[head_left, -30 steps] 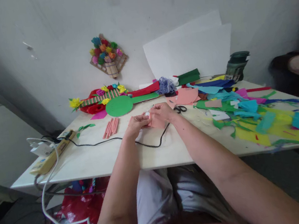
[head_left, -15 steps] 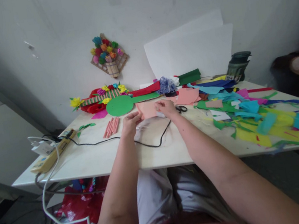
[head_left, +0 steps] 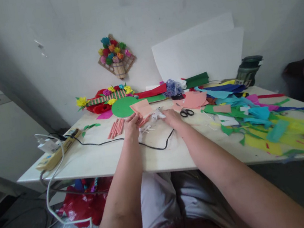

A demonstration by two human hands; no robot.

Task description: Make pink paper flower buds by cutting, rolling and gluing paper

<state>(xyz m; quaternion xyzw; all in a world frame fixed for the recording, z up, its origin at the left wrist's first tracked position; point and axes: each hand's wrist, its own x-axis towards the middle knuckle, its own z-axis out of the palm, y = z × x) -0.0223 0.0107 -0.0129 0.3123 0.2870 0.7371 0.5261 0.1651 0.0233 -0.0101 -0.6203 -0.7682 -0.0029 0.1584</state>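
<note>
My left hand (head_left: 132, 123) pinches a pink sheet of paper (head_left: 143, 107) by its lower left part, so the sheet stands tilted above the table. Under its edge, beside the fingers, a few pink rolled paper sticks (head_left: 144, 121) show. Closed around the back of a white glue gun (head_left: 157, 114) is my right hand (head_left: 172, 118); part of the grip is hidden by the fingers. Left of my left hand lie several more pink paper rolls (head_left: 116, 128). Black-handled scissors (head_left: 187, 113) rest just right of my right hand.
A black cord (head_left: 101, 142) crosses the table from a power strip (head_left: 57, 155). Behind are a green paper disc (head_left: 124, 107) and a flower-decorated piece (head_left: 109, 97). Coloured paper scraps (head_left: 270, 123) cover the right side; a dark bottle (head_left: 249, 71) stands at the back.
My right hand has let go of the pink paper and moved down onto the glue gun. The paper now hangs from my left hand alone, tilted. The view has shifted slightly.
</note>
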